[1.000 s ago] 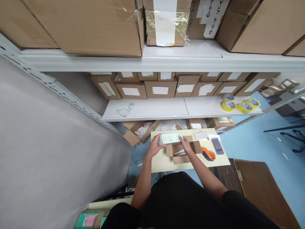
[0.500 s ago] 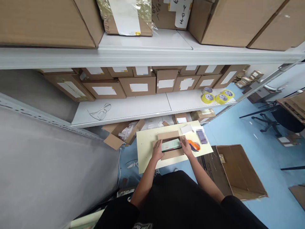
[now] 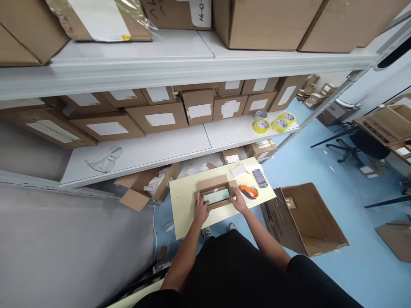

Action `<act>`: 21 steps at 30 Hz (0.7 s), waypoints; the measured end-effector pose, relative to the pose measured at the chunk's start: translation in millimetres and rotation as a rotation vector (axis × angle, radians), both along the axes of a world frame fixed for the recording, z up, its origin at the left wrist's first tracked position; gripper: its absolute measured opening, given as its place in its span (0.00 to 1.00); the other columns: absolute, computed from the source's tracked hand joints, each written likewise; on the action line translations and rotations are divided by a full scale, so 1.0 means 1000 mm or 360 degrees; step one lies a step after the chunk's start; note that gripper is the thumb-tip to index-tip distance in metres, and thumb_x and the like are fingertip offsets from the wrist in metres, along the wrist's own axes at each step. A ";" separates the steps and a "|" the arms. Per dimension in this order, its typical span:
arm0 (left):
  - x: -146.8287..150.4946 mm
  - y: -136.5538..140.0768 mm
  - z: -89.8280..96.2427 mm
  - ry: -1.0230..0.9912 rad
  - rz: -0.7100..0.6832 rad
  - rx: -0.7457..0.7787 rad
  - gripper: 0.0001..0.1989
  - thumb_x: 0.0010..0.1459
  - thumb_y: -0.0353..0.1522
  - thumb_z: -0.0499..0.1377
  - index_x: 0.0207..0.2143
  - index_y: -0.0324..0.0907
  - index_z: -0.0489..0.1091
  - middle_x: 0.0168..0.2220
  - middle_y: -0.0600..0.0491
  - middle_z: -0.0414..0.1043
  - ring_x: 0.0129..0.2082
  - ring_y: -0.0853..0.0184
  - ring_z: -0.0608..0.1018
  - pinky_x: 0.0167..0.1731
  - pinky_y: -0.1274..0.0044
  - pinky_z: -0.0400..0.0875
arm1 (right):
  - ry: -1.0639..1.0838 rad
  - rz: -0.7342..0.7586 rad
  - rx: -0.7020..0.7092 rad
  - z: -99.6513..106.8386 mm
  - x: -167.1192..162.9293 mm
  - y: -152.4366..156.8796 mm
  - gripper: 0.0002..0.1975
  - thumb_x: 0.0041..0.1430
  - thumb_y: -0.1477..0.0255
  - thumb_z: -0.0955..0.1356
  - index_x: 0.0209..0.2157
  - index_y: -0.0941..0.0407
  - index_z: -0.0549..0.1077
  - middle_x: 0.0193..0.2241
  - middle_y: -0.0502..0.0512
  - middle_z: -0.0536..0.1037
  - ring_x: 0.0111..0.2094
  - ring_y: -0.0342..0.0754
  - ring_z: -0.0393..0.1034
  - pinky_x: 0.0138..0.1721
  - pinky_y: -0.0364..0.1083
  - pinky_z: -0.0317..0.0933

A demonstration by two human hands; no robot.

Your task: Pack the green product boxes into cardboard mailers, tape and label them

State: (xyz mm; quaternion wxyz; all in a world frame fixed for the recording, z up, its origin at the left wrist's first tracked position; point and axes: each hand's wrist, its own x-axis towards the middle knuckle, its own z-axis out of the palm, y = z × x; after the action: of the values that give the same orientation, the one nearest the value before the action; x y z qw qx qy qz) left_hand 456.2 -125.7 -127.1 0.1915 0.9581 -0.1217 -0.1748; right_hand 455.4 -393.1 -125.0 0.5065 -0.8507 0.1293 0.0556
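Note:
A small open cardboard box (image 3: 211, 183) sits on the pale yellow table, its flaps raised. Inside it lies a pale green, flat oblong box (image 3: 217, 196). My left hand (image 3: 201, 209) grips the cardboard box at its left end, fingertips near the green box's end. At the opposite end, my right hand (image 3: 238, 201) is closed over the right wall, thumb toward the inside. Just right of that hand lies an orange and blue tape dispenser (image 3: 248, 191).
The table (image 3: 184, 209) also bears a white pad (image 3: 238, 170) and a pixelated purple item (image 3: 260, 178). Behind stands a shelf (image 3: 180, 147) with boxes, glasses (image 3: 107, 161) and yellow tape rolls (image 3: 261, 125). A large open carton (image 3: 316, 222) stands right, another (image 3: 141, 188) left.
The pale green box has gone down into the cardboard box. My hands have shifted from its ends to the cardboard box's end walls. The view has turned right.

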 end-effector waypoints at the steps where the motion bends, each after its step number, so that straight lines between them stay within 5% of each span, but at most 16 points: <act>1: 0.001 -0.002 0.000 -0.0029 0.0012 0.0026 0.19 0.60 0.30 0.63 0.54 0.43 0.75 0.74 0.44 0.50 0.76 0.46 0.36 0.70 0.54 0.49 | -0.0014 0.0018 0.0011 0.002 -0.001 -0.002 0.35 0.57 0.61 0.70 0.65 0.54 0.66 0.69 0.63 0.63 0.72 0.59 0.53 0.70 0.61 0.51; 9: -0.021 -0.024 0.016 -0.0039 0.0183 0.0151 0.11 0.62 0.30 0.60 0.44 0.46 0.80 0.65 0.48 0.68 0.75 0.44 0.42 0.66 0.51 0.57 | -0.0165 0.0222 0.0084 0.020 -0.004 -0.028 0.31 0.56 0.66 0.71 0.62 0.53 0.71 0.68 0.62 0.66 0.69 0.62 0.58 0.69 0.63 0.54; 14: -0.093 -0.068 0.012 -0.0028 0.0469 0.0156 0.14 0.62 0.33 0.60 0.49 0.48 0.80 0.68 0.49 0.64 0.75 0.44 0.48 0.65 0.53 0.60 | -0.0406 0.0300 0.0087 0.027 -0.003 -0.045 0.30 0.58 0.66 0.68 0.63 0.54 0.70 0.65 0.63 0.69 0.69 0.62 0.59 0.70 0.65 0.52; 21: -0.202 -0.133 0.014 -0.0014 0.0780 0.0130 0.12 0.62 0.34 0.60 0.45 0.50 0.81 0.69 0.52 0.63 0.75 0.46 0.48 0.69 0.51 0.52 | -0.0532 0.0577 0.0091 0.034 -0.024 -0.073 0.25 0.63 0.64 0.66 0.60 0.53 0.72 0.61 0.64 0.73 0.64 0.62 0.65 0.68 0.65 0.56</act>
State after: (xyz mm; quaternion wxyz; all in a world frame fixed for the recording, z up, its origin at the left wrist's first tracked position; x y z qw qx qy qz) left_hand 254.0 -258.8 -112.7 0.1887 0.9667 0.1207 -0.1238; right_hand 431.5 -466.2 -90.5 0.5266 -0.8426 -0.1128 0.0078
